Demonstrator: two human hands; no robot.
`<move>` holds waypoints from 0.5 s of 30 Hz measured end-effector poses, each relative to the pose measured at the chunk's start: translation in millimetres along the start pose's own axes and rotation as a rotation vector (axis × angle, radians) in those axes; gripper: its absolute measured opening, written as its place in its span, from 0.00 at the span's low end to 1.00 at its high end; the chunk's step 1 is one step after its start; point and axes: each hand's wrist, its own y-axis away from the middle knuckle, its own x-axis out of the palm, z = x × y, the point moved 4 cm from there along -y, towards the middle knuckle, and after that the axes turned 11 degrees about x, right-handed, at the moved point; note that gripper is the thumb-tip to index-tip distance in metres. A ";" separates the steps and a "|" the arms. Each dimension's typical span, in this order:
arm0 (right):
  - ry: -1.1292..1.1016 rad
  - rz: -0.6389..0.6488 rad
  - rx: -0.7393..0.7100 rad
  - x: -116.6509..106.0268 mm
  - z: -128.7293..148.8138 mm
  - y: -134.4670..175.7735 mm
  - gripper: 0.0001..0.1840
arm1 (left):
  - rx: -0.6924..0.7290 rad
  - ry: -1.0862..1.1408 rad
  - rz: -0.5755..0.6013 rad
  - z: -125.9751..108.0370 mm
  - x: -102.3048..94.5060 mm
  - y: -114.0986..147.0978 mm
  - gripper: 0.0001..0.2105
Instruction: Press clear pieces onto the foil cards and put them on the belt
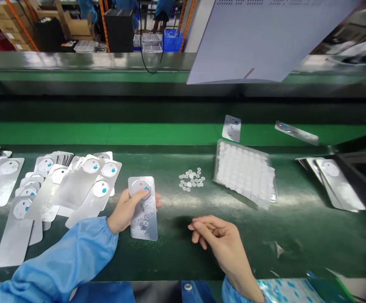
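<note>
The left hand (126, 210) grips a silver rectangular foil card (143, 208) with a round blister at its far end, thumb pressed on the blister, apparently to steady the card just above the dark green desk (170, 252), near the middle. The right hand (220, 240) holds nothing; it hovers just right of the card with fingers loosely curled and narrowed together, as if pinching, though whether something tiny sits between the fingertips is too small to tell. Beyond it lies a small scatter of white round discs (191, 179), within easy reach, and to their right a clear plastic tray of white discs (244, 173), tilted. On the left, a fanned pile of similar silver cards (75, 185) overlaps loosely; its left edge is cut off by the frame. More cards (334, 185) lie at the far right, partly hidden by a dark bin. A pale sheet (265, 38) overhead blocks the far right background.
</note>
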 end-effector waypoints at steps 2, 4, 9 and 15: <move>0.026 -0.005 -0.036 -0.3 1.3 4.1 0.22 | 0.002 -0.033 -0.001 -0.1 1.4 1.1 0.18; 0.077 0.011 -0.103 9.7 7.6 6.7 0.21 | 0.006 -0.063 -0.004 0.0 3.4 2.7 0.19; 0.304 -0.143 -0.440 37.7 43.9 9.6 0.10 | 0.017 -0.112 0.023 2.6 5.9 6.5 0.19; 0.482 -0.129 -0.706 63.1 69.8 5.4 0.15 | 0.102 -0.181 0.062 -2.4 11.8 9.9 0.16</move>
